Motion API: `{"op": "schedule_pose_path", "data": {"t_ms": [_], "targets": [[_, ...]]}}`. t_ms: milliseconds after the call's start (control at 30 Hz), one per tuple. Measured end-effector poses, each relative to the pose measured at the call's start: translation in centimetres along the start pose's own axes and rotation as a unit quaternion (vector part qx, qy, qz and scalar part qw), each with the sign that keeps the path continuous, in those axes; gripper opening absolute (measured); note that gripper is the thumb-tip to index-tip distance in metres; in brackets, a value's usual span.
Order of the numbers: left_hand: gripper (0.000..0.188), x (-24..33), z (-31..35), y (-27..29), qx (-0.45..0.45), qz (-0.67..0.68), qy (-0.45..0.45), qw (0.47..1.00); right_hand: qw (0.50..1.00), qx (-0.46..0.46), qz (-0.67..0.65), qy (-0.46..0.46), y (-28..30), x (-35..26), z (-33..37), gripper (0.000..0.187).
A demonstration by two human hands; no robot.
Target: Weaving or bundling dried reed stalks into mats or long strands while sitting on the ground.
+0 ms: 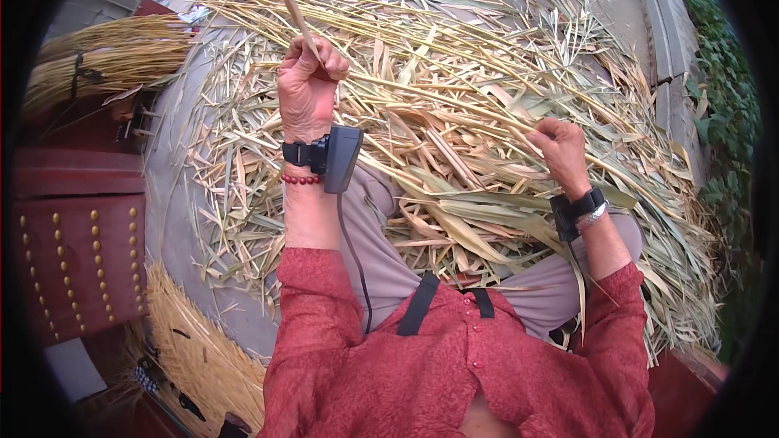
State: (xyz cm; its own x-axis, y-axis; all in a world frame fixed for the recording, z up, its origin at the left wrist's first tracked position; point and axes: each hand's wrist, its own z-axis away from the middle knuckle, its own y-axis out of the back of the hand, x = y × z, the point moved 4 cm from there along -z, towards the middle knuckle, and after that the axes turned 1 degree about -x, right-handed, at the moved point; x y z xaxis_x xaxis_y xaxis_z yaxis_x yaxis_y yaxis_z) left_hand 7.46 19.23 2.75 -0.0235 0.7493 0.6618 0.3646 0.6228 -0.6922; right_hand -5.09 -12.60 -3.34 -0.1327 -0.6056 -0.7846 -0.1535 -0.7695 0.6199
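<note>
While pinched: stalk (pixel 302 24) btwn fingers (pixel 329 61).

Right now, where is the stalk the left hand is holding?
In the head view, the thin stalk sticks up and back from the closed left hand, left of centre, above the pile of dry leaves and husks on the ground.

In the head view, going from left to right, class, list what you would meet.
Dark red studded panel → tied straw bundle → left hand gripping a thin stalk → pile of dry leaves and stalks → right hand → green plants.
</note>
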Motion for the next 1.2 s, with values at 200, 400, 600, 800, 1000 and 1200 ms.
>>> {"op": "schedule_pose_path", "data": {"t_ms": [200,400,600,800,1000,1200], "targets": [[0.011,2.7,0.3,0.1,-0.065,0.118,-0.017,0.991,0.999,0.008,-0.026,0.033,-0.4,-0.3,0.0,0.01],[0.011,3.2,0.9,0.5,-0.097,0.112,0.026,0.989,0.994,0.068,0.059,0.069,0.1,0.5,-0.4,0.01],[0.019,-3.7,2.9,-4.8,-0.201,-0.292,0.281,0.892,0.994,0.063,0.075,0.056,-0.2,-0.2,-1.0,0.012],[0.019,-7.7,2.5,-8.7,-0.218,-0.67,-0.035,0.709,0.971,0.065,0.084,0.212,-2.5,-2.5,-0.6,0.011],[0.011,-11.4,3.1,-8.5,-0.289,-0.727,-0.04,0.622,0.962,0.034,0.114,0.244,-3.5,-3.7,-0.5,0.011],[0.004,-6.1,0.7,-5.9,-0.143,-0.816,-0.142,0.542,0.955,0.125,0.161,0.217,-1.4,-3.4,-0.8,0.026]]}}
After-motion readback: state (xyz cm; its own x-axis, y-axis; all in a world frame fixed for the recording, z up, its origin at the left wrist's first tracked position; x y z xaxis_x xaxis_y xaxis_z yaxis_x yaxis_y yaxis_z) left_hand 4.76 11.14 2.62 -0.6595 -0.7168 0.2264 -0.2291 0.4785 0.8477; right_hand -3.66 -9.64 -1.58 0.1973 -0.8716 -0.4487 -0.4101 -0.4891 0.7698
